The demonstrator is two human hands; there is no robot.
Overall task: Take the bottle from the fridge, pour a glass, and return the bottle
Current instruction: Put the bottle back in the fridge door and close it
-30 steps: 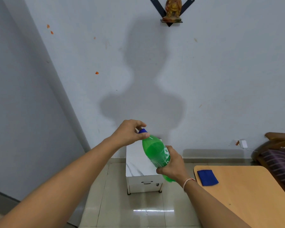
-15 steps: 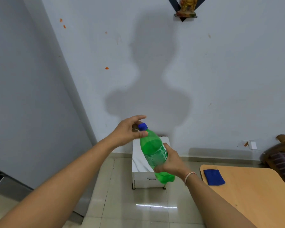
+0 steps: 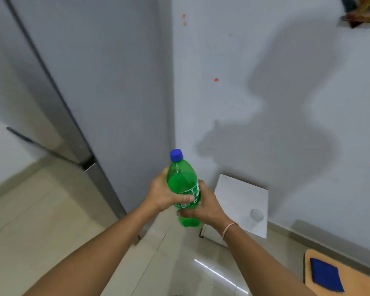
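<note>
While both hands clasp it, the green plastic soda bottle (image 3: 183, 189) with its blue screw cap (image 3: 176, 155) fitted stands nearly upright in mid-air, centre of view, above the tiled floor. The left hand (image 3: 165, 194) wraps the label band from the left; the right hand (image 3: 203, 207) closes around the lower body from the right, so the weight is shared and the neck stays free. With the cap on, the pour appears complete and the return step in hand. To the right, a clear glass (image 3: 256, 215) stands on a small white box-shaped stand (image 3: 239, 193) against the far wall. The tall grey fridge (image 3: 90, 86) rises to the left, its door seemingly shut. A blue cloth (image 3: 326, 274) lies on the wooden table (image 3: 355, 285) at near right.
</note>
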